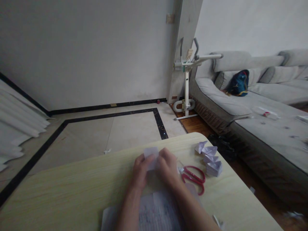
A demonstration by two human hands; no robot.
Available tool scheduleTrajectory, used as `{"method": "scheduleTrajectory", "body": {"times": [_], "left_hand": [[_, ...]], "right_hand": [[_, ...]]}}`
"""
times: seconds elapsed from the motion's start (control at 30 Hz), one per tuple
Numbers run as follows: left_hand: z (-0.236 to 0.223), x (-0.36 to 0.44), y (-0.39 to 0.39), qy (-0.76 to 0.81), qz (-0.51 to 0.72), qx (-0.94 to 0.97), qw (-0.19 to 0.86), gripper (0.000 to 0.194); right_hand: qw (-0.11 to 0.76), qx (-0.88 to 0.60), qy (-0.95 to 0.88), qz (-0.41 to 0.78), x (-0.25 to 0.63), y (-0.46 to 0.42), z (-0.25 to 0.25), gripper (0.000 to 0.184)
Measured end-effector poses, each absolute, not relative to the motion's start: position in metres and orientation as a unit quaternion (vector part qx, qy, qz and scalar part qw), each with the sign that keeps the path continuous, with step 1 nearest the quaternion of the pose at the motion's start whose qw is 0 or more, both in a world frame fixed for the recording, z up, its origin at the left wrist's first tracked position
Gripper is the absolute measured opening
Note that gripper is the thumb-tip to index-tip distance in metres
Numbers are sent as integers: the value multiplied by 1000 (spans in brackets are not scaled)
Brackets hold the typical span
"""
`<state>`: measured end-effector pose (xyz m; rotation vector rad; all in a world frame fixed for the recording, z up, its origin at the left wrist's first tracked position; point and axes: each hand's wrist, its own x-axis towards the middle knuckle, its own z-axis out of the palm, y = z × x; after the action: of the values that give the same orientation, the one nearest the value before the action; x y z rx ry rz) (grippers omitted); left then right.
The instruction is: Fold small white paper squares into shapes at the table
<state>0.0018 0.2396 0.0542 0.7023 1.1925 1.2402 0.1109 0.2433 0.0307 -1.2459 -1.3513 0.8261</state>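
Between my two hands is a small white piece of paper [151, 152], raised a little above the table. My left hand [141, 168] grips its left side, the thumb lying across the front. On the right edge, my right hand [168, 165] pinches the paper with curled fingers. Red-handled scissors [194, 176] lie just right of my right hand, their blades partly hidden. Farther right stand several folded white paper pieces [211, 160] in a row. Under my forearms is a sheet with writing [156, 215], partly covered by my arms.
The pale wooden table [72, 195] has a rounded far right corner. A small white scrap [218, 221] lies near its right edge. Beyond are a grey sofa [269, 99] with a dark blue bag [239, 83], a white exercise machine [187, 86] and a white curtain [19, 118].
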Motion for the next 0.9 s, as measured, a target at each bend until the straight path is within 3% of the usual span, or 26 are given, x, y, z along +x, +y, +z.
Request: {"method": "scheduleTrajectory", "body": {"times": [0.37,0.57,0.9], "left_hand": [[50,0,239,492,520,287,636,20],[50,0,240,489,508,270,656,35],[44,-1,239,464,520,249,672,33]], "right_hand": [[523,-524,-564,366,112,242,31,15],[527,-525,-571,347,112,242,29,15],[528,-510,-567,372,112,242,32,15]]}}
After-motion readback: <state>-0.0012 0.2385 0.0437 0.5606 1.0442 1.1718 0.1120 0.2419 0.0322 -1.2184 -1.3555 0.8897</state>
